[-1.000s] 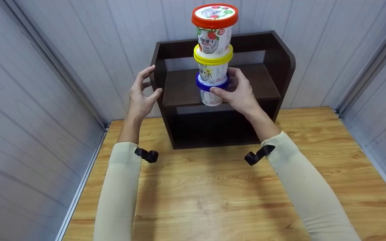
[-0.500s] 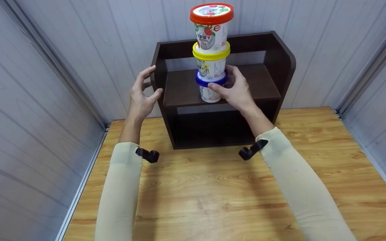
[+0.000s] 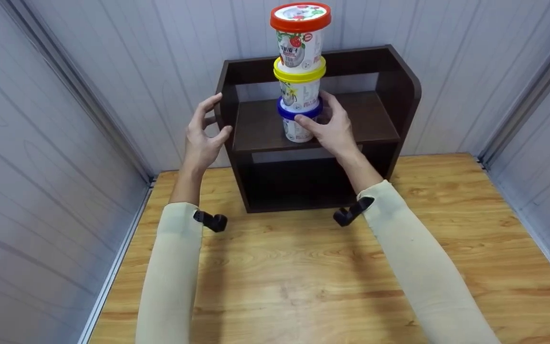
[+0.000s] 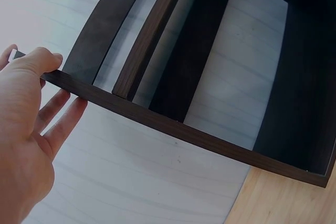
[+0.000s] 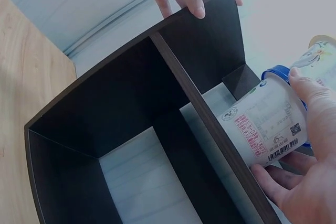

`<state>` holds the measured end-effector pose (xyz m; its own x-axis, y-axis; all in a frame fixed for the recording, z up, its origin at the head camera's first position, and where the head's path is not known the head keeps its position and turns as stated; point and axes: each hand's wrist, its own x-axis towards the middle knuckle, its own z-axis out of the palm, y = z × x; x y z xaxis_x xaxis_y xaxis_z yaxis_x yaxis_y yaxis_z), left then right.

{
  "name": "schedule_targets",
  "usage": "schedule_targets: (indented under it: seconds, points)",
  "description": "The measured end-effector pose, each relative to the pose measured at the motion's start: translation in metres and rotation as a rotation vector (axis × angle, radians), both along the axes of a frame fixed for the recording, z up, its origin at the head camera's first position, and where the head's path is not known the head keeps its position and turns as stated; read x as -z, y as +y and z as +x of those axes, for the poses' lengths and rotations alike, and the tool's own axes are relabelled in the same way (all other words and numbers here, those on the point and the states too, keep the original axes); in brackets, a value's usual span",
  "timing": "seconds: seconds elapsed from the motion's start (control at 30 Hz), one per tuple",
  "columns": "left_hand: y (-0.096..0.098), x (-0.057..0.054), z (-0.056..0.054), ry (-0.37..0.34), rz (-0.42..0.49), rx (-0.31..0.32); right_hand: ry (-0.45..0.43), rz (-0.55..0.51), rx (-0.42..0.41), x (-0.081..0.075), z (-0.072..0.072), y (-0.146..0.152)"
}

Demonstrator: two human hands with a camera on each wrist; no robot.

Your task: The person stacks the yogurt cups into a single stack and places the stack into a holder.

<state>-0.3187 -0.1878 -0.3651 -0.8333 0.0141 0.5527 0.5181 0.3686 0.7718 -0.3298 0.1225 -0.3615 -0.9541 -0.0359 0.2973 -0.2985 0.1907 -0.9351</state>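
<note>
Three white tubs stand stacked in the head view: a red-lidded tub (image 3: 300, 50) on top, a yellow-lidded tub (image 3: 299, 95) in the middle and a blue-lidded tub (image 3: 296, 130) at the bottom. My right hand (image 3: 334, 126) grips the blue-lidded tub from its right side, thumb in front near the lid. In the right wrist view this tub (image 5: 265, 124) is at the shelf board's front edge; whether it bears on the board I cannot tell. With thumb and fingers on either side, my left hand (image 3: 202, 138) holds the left panel of the dark brown shelf (image 3: 315, 145).
The shelf has an upper board (image 3: 365, 114) and a lower compartment (image 3: 303, 184) with an open front. It stands on a wood-grain surface (image 3: 284, 277). Pale panelled walls (image 3: 174, 43) rise behind it and on both sides.
My right hand has carried the stack of tubs slightly left and farther back over the upper board. My left hand stays at the left panel.
</note>
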Motion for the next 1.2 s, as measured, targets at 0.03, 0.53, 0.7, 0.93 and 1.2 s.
schedule_targets:
  seconds: [0.03, 0.53, 0.7, 0.93, 1.2]
  points:
    - [0.0, 0.0, 0.0, 0.003, -0.001, 0.0, 0.004, -0.002, 0.002, 0.0, 0.0, 0.0]
    - [0.005, 0.006, -0.005, 0.059, 0.014, -0.033, 0.003, -0.021, 0.009, 0.002, -0.003, -0.001]
    - [0.004, 0.009, -0.006, 0.069, 0.013, -0.046, -0.003, -0.025, 0.001, 0.002, -0.003, 0.003]
    - [0.005, 0.011, -0.002, 0.065, -0.007, -0.097, -0.002, -0.064, -0.013, 0.005, 0.004, 0.012]
    - [0.007, 0.011, 0.011, 0.076, -0.044, -0.143, 0.049, -0.109, -0.023, 0.013, 0.019, 0.025]
